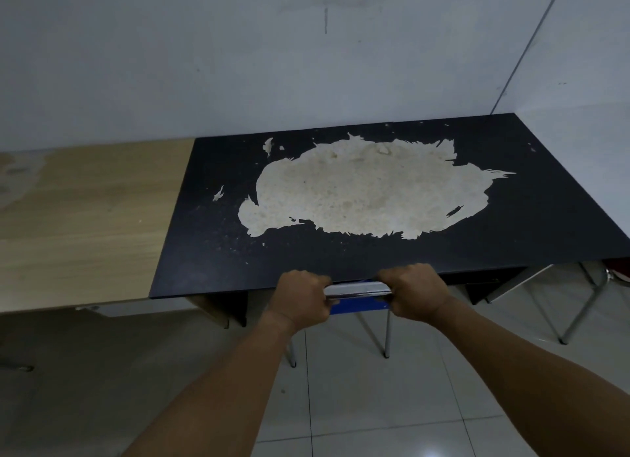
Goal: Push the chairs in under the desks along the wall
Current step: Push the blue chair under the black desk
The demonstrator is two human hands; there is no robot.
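Observation:
A chair (358, 291) with a chrome top rail, a blue back and thin metal legs stands at the front edge of a black desk (204, 245). The desk's top has a large worn pale patch in the middle. My left hand (301, 294) grips the left end of the chair's rail. My right hand (414, 291) grips the right end. The rail sits right at the desk's edge, and the seat is hidden under the desktop. Both forearms reach forward from the bottom of the view.
A light wooden desk (85, 224) adjoins the black one on the left. Both stand against a white wall, with a corner at the right. Metal legs of another chair or frame (579, 306) show at the far right. The floor is pale tile.

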